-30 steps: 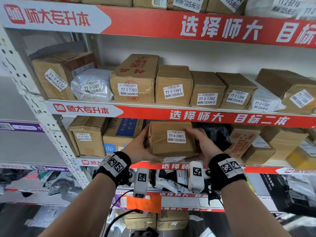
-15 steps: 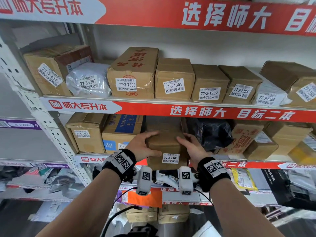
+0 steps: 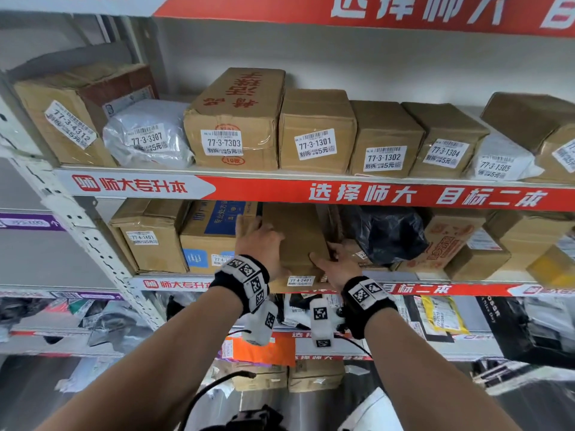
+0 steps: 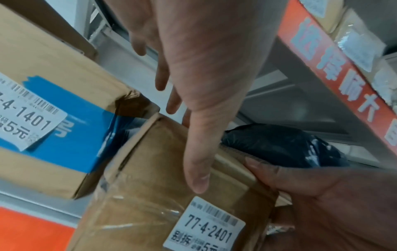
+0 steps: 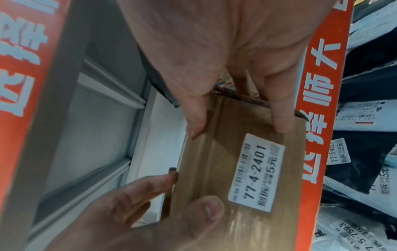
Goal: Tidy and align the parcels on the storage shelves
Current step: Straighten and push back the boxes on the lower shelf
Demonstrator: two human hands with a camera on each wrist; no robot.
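On the second shelf [image 3: 174,284] from the view's top, the blue-printed box [image 3: 214,234] stands at the left. Just right of it, the left hand [image 3: 259,241] lies on the top left of the parcel 77-4-2401 [image 3: 300,244], fingers straight along it and thumb down its front: an open, flat grip. The parcel sits at the shelf's front edge. The right hand [image 3: 334,265] clasps its right front corner, thumb on top, fingers curled round. Further right lies a black bag [image 3: 385,234].
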